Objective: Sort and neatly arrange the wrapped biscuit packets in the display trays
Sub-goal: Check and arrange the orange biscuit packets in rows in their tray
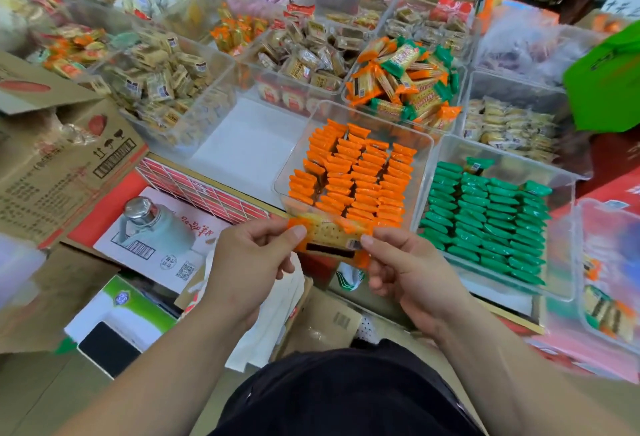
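The left hand (256,255) and the right hand (405,266) each pinch one end of a single orange-ended, clear-wrapped biscuit packet (329,233), thumbs on top, fingers curled beneath. The packet is held level, just in front of the near wall of the clear plastic tray (297,153), which serves as the reference point.

Inside this tray, orange packets (356,183) stand on edge in tight parallel rows.

Immediately right of the tray, a second clear tray (526,165) holds green packets (485,221) in similar rows; one green packet lies loose at its far end.

Left of the tray and lower down, a grey-green flask with a metal lid (152,224) rests on a white printed carton.

Behind the tray, a loose pile of orange and green packets (405,82) fills another clear container on the counter.
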Tool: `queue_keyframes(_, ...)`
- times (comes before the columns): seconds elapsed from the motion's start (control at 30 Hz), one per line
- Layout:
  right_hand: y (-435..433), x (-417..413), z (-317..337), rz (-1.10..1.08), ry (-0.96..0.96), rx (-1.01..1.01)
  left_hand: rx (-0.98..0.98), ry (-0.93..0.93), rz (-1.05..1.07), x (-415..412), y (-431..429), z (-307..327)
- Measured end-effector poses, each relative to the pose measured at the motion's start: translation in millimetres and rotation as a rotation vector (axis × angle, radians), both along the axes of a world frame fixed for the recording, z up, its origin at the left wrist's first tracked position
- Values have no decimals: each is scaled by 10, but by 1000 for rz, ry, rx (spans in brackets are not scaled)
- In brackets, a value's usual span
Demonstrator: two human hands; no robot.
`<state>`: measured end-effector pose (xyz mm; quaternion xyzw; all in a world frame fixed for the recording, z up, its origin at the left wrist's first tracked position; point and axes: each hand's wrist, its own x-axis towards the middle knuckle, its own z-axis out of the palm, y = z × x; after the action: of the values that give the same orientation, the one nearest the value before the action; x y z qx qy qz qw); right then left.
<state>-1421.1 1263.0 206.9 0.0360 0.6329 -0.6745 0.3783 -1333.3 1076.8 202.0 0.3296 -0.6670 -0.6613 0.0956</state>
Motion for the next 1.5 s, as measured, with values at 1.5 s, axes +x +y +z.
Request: queue_keyframes(1.5, 4888, -2344, -2063, -248, 151, 990, -1168, -326, -1338, -2649, 4190, -1341)
